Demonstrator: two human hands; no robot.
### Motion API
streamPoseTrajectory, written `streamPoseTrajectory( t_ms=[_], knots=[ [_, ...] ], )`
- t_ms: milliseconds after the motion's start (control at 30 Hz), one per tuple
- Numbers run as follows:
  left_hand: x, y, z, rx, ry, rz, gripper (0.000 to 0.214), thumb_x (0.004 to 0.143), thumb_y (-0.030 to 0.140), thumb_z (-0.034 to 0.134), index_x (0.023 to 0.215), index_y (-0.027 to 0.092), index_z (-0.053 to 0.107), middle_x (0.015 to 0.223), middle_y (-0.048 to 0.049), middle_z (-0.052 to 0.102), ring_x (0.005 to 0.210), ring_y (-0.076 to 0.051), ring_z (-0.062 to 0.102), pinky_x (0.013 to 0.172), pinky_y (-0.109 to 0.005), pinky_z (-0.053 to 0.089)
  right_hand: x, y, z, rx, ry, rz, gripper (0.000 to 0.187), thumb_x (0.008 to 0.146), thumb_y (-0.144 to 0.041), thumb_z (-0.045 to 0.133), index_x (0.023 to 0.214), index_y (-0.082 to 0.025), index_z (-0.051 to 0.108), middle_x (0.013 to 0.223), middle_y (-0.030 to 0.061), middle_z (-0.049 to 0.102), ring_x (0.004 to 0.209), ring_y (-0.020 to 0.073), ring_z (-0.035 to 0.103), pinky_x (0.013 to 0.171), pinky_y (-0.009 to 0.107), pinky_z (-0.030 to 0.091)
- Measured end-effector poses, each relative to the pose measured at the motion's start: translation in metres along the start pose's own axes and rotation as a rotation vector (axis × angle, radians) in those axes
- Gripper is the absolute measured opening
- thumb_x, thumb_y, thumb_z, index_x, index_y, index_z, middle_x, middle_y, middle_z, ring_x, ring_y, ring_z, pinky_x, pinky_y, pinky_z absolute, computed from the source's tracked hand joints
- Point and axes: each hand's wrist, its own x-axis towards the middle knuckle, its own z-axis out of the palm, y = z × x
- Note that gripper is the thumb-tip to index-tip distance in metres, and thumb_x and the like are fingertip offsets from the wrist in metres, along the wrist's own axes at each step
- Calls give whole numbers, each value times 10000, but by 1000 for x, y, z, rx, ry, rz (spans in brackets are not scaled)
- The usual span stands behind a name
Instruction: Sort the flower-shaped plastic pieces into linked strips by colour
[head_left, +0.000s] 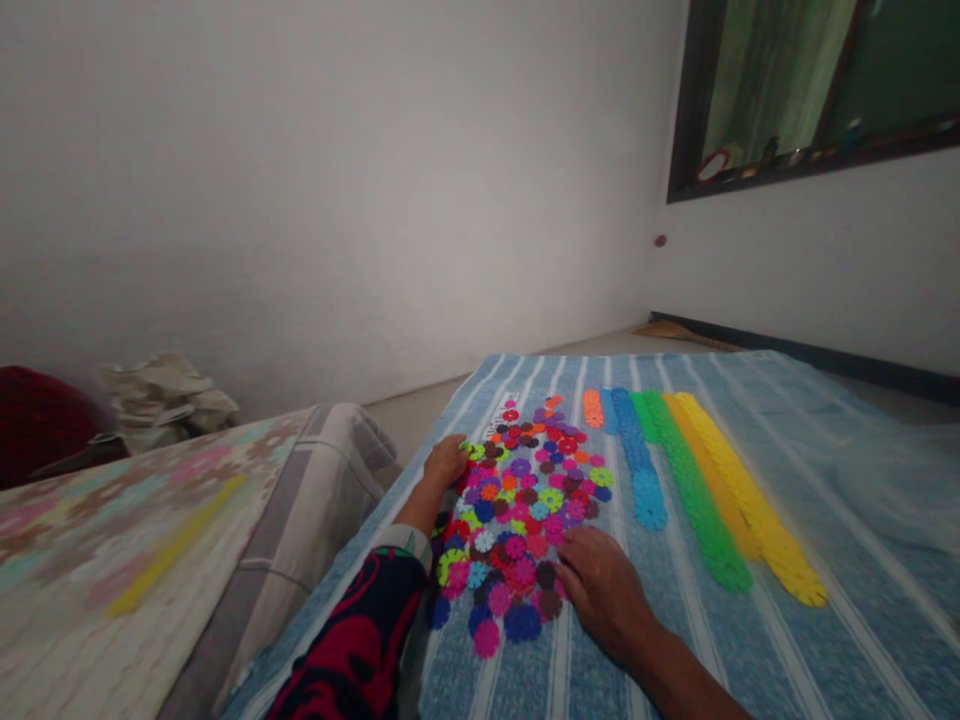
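Note:
A heap of small flower-shaped plastic discs [525,510] in many colours lies on a blue striped cloth [825,480]. My left hand [445,462] rests at the heap's far left edge, fingers curled against a green disc. My right hand [600,585] lies palm down at the heap's near right edge, its fingertips touching the discs. Right of the heap, discs are laid out in long rows by colour: a short orange row [592,408], a blue row [637,465], a green row [694,495] and a yellow row [750,505].
A mattress with a pale patterned cover [112,560] lies to the left, with a crumpled bag [161,395] and a dark red thing [37,420] behind it. White walls stand behind and to the right. A dark-framed window [810,90] sits at upper right.

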Motion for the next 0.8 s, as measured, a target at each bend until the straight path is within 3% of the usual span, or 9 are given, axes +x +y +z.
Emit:
streamPoseTrajectory(
  t_ms=[167, 333, 567, 800],
  knots=[
    [6, 1, 0, 13, -26, -5, 471, 809, 155, 586, 1274, 213, 640, 1336, -86, 649, 1236, -212, 591, 1000, -241, 436, 0, -1, -1, -12, 3, 2, 137, 848, -75, 592, 841, -209, 619, 945, 51, 665, 891, 214, 592, 835, 355, 442],
    [2, 3, -5, 22, 25, -80, 457, 812, 248, 618, 1263, 183, 644, 1292, -126, 668, 1186, -240, 619, 960, -267, 465, 1, 1, 0, -20, -12, 13, 133, 845, -78, 601, 835, -211, 614, 937, 45, 659, 891, 209, 589, 839, 352, 442],
    [-8, -4, -12, -11, 52, -161, 320, 771, 211, 620, 1063, 178, 749, 1112, -109, 753, 1053, -227, 677, 833, -240, 489, 1, 2, 0, -10, -26, 3, 143, 837, -69, 600, 839, -212, 607, 941, 45, 658, 895, 213, 586, 849, 364, 446],
    [1, 3, -15, -90, -13, -47, 296, 753, 222, 617, 1000, 196, 777, 920, -43, 782, 885, -190, 701, 720, -210, 484, 5, 2, -1, -4, -30, 7, 121, 845, -94, 615, 814, -211, 607, 917, 40, 653, 899, 208, 578, 868, 365, 441]
  ],
)
